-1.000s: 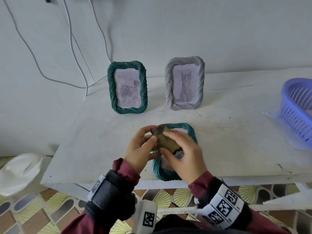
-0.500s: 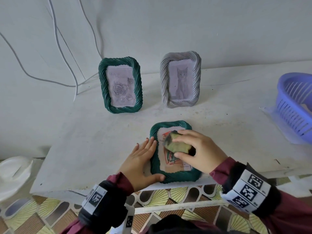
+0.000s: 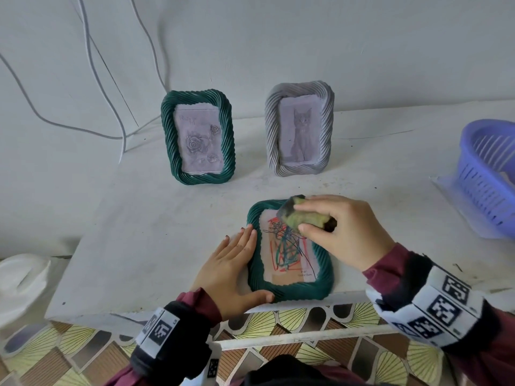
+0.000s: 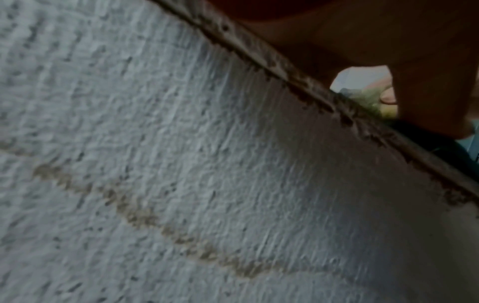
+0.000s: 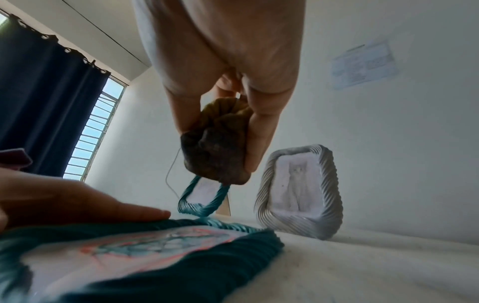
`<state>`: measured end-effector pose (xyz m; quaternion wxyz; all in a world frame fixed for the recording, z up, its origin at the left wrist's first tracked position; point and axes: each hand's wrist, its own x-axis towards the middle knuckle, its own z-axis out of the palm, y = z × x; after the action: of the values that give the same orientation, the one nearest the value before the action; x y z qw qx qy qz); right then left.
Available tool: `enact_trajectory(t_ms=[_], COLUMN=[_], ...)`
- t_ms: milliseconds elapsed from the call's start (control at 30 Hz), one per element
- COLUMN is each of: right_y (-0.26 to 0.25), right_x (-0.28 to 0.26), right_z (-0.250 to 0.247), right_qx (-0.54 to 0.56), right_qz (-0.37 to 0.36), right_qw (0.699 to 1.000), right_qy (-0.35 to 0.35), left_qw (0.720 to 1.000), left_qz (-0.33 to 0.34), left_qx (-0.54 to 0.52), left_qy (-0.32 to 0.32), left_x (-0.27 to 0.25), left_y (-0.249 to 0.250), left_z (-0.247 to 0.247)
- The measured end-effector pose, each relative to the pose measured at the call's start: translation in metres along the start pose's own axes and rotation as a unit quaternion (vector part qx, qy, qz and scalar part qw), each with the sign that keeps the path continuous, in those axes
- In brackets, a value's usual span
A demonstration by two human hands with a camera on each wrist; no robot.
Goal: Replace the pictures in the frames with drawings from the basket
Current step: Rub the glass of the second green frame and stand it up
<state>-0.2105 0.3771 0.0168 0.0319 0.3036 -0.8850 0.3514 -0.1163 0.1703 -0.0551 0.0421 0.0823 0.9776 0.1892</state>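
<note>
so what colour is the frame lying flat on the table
Dark green, with a twisted rope pattern; the flat frame shows best in the head view.

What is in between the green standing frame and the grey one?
Nothing: only bare white table shows between the green standing frame and the grey frame, seen in the head view.

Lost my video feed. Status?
Left hand flat, steadying flat green frame. Right hand holds cloth wad over its scribble drawing. Nothing in the way.

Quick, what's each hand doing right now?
Left hand: open, flat against the lying green frame.
Right hand: closed around a yellow-green cloth.
</note>
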Motion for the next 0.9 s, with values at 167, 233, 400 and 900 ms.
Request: enact_trajectory(t_ms=[167, 233, 400, 900], right_y=[0.004, 0.008, 0.004, -0.014], right_x=[0.020, 0.027, 0.032, -0.023], right_z=[0.006, 0.011, 0.023, 0.014], right_qx=[-0.027, -0.051, -0.125, -0.134], right_qz=[0.002, 0.012, 0.038, -0.020], right_qw=[0.996, 0.990, 0.975, 0.942], right_qy=[-0.088, -0.128, -0.182, -0.306], left_qw=[1.000, 1.000, 1.000, 1.000], left_qz=[-0.001, 0.001, 0.000, 0.001], left_qx=[-0.005, 0.012, 0.014, 0.009], left_qy=[-0.005, -0.009, -0.019, -0.024], left_x=[0.001, 0.000, 0.000, 0.001], left_y=[0.001, 0.001, 0.001, 0.001], left_z=[-0.001, -0.002, -0.003, -0.004])
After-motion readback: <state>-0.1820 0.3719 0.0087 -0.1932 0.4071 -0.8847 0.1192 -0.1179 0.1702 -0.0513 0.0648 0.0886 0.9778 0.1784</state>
